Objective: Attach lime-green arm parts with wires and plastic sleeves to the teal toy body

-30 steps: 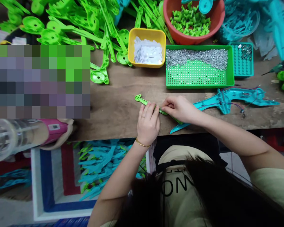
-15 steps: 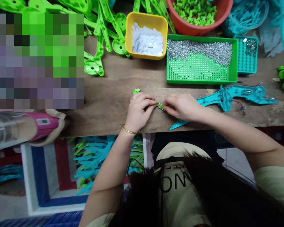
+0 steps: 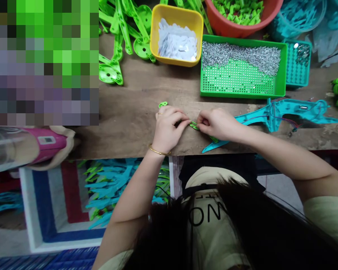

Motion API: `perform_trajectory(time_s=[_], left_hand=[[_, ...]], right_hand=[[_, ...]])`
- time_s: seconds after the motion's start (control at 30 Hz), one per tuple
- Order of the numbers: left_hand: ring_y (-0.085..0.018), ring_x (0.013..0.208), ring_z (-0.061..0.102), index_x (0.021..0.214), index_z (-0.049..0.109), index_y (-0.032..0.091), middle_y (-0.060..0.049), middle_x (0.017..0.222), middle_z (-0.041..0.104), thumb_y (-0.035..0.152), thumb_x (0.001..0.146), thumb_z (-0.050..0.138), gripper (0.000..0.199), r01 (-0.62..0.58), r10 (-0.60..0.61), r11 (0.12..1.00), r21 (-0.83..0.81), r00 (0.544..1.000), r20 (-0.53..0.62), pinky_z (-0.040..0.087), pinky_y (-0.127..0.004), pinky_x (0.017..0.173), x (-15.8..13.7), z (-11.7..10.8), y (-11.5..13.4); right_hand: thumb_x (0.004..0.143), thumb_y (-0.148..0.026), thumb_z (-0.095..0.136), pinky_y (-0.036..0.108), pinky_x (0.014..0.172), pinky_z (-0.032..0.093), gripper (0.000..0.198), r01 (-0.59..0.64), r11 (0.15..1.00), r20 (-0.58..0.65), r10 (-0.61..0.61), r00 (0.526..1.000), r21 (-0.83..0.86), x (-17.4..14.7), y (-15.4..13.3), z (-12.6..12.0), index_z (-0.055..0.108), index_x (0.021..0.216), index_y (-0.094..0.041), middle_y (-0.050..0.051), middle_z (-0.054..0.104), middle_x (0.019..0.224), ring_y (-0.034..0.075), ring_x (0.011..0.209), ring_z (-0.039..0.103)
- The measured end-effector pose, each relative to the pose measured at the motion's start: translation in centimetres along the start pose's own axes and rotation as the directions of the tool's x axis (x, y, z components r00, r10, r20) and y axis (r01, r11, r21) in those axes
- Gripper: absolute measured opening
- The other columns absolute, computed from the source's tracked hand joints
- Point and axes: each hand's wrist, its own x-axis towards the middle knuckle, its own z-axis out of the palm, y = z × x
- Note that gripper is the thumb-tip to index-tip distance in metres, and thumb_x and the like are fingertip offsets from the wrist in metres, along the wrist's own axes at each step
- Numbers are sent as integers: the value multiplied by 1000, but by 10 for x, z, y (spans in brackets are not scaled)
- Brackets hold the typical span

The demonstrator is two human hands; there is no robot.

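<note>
A small green plastic part (image 3: 194, 126) is between my two hands, just above or on the wooden table. My left hand (image 3: 170, 125) is closed, with thumb and forefinger pinching its left end. My right hand (image 3: 217, 123) grips its other end, the remaining fingers curled in. Another small green plastic piece (image 3: 163, 104) lies just beyond my left knuckles. A turquoise plastic housing (image 3: 287, 110) with thin wires and a small metal piece rests beside my right hand. Under my right wrist, a turquoise pointed tip (image 3: 214, 146) sticks out toward the table's near edge.
Beyond my hands are a green basket (image 3: 242, 93) of metal screws, a yellow tub (image 3: 174, 62) of whitish flat pieces, a red bowl (image 3: 242, 32) of green parts and a turquoise tray (image 3: 298, 80). A bottle (image 3: 22, 148) stands left. Below is a crate (image 3: 70, 240) of turquoise and green parts.
The view has shifted slightly. My hands are a little farther apart, and the small green part between them appears turned, showing more of its flat face.
</note>
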Motion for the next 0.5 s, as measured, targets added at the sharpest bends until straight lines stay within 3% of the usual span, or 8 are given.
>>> perform_trajectory(time_s=[0.17,0.5], left_hand=[[-22,100,57,77,68,23,-1,91,70,32,85,65,13,3,-4,1000,12,1000,4,39,-43,97,-1,2,0],[-23,102,54,80,69,23,-1,93,68,32,87,62,14,1,-2,999,33,1000,18,36,-44,98,-1,3,0]], right_hand=[[84,-23,57,24,60,30,15,-10,992,38,5,999,124,2,0,-6,69,85,-14,0,64,69,10,59,49],[88,-29,51,28,65,32,23,13,997,21,-11,1000,-78,4,-2,-2,69,92,-16,8,71,85,19,75,58]])
